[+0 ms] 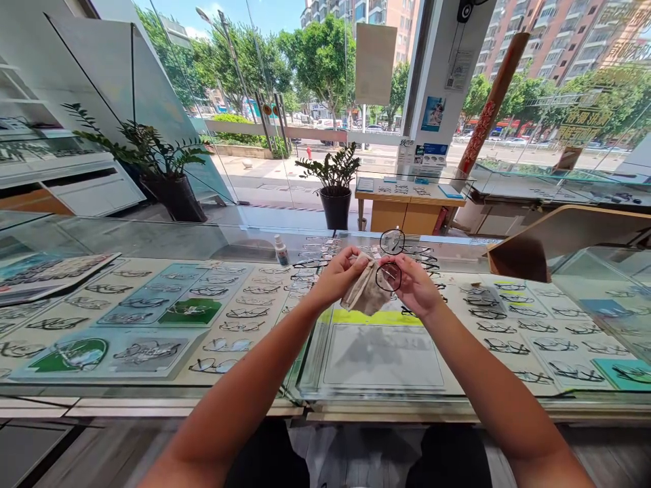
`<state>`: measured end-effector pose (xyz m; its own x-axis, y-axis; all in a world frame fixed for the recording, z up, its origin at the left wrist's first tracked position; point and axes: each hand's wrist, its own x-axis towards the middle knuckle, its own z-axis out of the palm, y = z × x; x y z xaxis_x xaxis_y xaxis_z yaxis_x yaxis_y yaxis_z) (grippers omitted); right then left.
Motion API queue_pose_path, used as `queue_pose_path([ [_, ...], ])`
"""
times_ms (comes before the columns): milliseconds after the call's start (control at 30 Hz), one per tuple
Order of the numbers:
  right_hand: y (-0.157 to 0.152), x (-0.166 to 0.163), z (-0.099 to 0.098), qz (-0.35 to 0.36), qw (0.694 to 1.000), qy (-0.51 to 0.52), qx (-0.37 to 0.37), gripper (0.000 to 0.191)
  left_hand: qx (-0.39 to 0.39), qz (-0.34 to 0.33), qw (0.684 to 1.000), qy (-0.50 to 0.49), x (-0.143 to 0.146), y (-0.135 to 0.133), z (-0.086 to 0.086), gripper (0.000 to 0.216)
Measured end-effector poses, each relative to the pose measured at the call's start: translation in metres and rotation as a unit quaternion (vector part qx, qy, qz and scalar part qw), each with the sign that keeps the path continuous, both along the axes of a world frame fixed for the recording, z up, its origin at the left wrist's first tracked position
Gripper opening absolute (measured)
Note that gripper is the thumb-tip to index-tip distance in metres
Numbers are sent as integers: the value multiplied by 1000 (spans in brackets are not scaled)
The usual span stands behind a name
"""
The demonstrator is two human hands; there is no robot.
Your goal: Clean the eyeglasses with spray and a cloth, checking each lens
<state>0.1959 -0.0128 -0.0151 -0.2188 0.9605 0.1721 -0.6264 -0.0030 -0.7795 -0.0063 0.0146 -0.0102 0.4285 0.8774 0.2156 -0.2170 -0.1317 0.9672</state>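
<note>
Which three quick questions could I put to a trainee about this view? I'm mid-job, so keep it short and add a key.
1. Fill the blank: the left hand holds a ____.
2. True or false: the small bottle stands upright on the counter, to the left of both hands in the picture.
3. Choose one: the glasses in the right hand have which lens shape?
A) square
B) round
C) triangular

Key: 1. cloth; 2. true; 3. B.
</note>
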Motion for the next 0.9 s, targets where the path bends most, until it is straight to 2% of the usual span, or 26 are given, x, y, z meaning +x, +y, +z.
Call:
queue_pose_path([
  [167,-1,-3,3,5,1000,-2,-7,27,-16,-32,999,5,4,-4,0,57],
  [433,-2,-4,-1,21,999,-8,-33,25,-41,-41,998,5,9,-7,-8,56],
  [633,1,-2,-5,23,999,-10,-32,25,-94,-68,993,-7,12,-8,-10,54],
  [733,1,-1,-5,24,999,-11,-32,26,-112,-98,989,19,11,-8,-11,52],
  [900,2,0,-7,23,999,-17,-37,26,-124,-104,986,50,8,-7,-13,50],
])
